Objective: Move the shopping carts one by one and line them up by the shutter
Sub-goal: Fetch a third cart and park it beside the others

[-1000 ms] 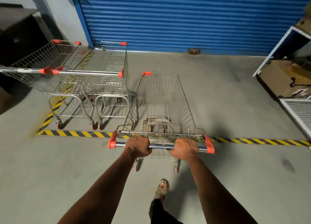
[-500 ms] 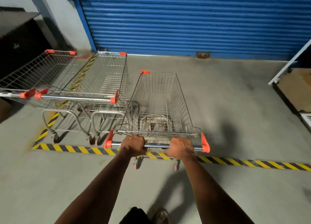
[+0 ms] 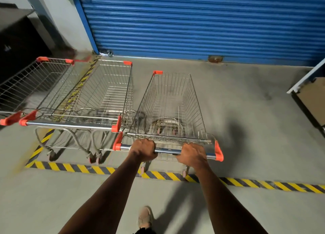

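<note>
Both hands are wrapped tight around the handle bar [image 3: 167, 151] of the third cart [image 3: 171, 107], left hand [image 3: 143, 150] and right hand [image 3: 191, 155], basket stretching ahead toward the blue shutter [image 3: 193, 22], right beside the middle cart [image 3: 98, 96].

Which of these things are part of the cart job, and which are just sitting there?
Part of the job:
pushed cart, gripped by the left hand and right hand
middle cart and far-left cart, parked side by side
blue shutter

Just there:
striped floor tape
dark cabinet
white frame on the right
</note>
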`<state>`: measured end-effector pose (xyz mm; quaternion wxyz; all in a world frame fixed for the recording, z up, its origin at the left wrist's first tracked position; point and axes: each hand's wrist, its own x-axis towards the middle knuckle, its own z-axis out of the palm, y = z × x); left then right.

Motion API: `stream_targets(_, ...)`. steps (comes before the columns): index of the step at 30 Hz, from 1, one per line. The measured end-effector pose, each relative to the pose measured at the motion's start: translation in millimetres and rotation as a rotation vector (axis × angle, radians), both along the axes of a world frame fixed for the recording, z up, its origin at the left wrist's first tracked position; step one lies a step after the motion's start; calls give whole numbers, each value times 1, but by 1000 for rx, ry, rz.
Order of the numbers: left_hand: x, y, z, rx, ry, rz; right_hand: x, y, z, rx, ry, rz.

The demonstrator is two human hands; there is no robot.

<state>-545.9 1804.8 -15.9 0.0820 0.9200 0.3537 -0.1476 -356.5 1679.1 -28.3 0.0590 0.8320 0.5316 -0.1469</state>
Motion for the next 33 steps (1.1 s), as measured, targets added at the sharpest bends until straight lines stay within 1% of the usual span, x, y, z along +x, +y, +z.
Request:
stream_targets(4,16,31,-5,15,-17,-12,16,29,-1,-12,3,-14)
stream_targets(9,30,61,-14,56,-1,-23,30,57,-4,-13,-49,-38)
stream_targets(13,37,74,-13,28,4,-31,37,71,-3,-45,-11,-52)
stream_targets(25,49,90,-13,7,29,-28,53,84,-5,-12,-1,-3)
stream_targets(33,48,90,-12,16,27,-33,55,84,-8,-26,-5,21)
